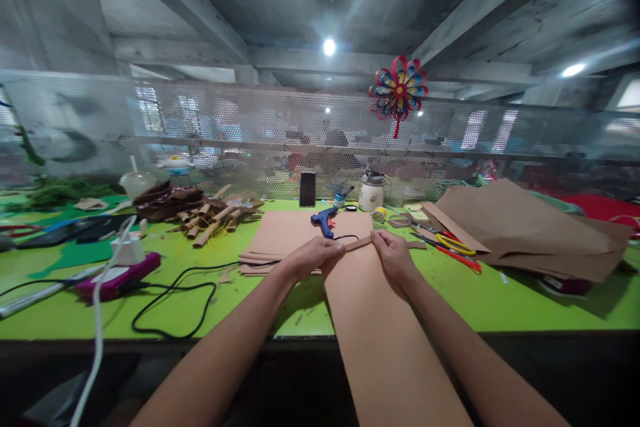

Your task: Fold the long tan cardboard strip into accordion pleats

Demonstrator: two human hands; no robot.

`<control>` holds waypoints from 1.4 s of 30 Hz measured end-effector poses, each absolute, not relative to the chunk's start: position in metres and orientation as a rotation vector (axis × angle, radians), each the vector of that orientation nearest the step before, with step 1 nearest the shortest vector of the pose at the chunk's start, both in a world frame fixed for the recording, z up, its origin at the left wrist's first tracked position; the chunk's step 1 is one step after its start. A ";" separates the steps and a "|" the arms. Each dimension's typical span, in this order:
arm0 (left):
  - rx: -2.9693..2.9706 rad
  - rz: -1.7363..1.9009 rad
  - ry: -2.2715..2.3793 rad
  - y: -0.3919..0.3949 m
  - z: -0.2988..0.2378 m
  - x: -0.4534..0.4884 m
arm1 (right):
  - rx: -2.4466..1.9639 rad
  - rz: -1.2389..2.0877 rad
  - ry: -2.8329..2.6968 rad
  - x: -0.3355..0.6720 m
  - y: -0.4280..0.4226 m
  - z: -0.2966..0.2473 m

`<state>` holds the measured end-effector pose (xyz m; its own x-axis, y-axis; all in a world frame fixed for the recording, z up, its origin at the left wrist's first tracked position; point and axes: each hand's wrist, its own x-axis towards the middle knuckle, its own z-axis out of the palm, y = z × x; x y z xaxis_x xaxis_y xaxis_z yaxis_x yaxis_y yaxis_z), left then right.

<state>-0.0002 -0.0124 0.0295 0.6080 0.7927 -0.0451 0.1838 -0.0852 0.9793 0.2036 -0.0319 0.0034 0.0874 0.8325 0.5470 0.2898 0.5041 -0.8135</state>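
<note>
A long sheet of brown kraft paper (380,333) runs from the green table down toward my body. Its far end is folded over into a narrow strip (359,243). My left hand (317,255) pinches the left end of that fold between thumb and fingers. At the right end, my right hand (393,253) grips the same fold. Just beyond my hands, a blue hot glue gun (325,220) rests on a stack of brown paper sheets (273,233); its black cord trails beside the paper.
Scissors with yellow handles (455,243) lie right of my hands, near a large pile of brown paper (530,227). Rolled paper tubes (213,223) and a purple power strip (120,277) are on the left. A phone (307,189) and a jar (371,192) stand behind.
</note>
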 end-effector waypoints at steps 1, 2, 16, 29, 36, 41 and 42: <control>1.610 0.631 0.831 -0.013 0.030 0.000 | -1.037 0.522 -1.485 0.204 -0.032 0.004; 1.612 0.642 0.825 -0.013 0.030 0.001 | -1.043 0.511 -1.491 0.204 -0.031 0.004; 2.471 0.818 0.945 -0.010 0.030 0.001 | -0.972 0.819 -1.464 0.215 -0.030 0.006; 2.742 0.563 0.936 -0.013 0.035 -0.004 | -1.038 0.690 -1.972 0.211 -0.043 0.016; 2.664 0.553 0.886 -0.009 0.033 -0.004 | -1.055 0.661 -1.984 0.207 -0.046 0.017; 2.356 0.585 0.862 -0.006 0.034 -0.008 | -1.045 0.656 -1.945 0.206 -0.045 0.017; 2.295 0.572 0.860 -0.006 0.034 -0.009 | -1.040 0.652 -1.939 0.206 -0.045 0.017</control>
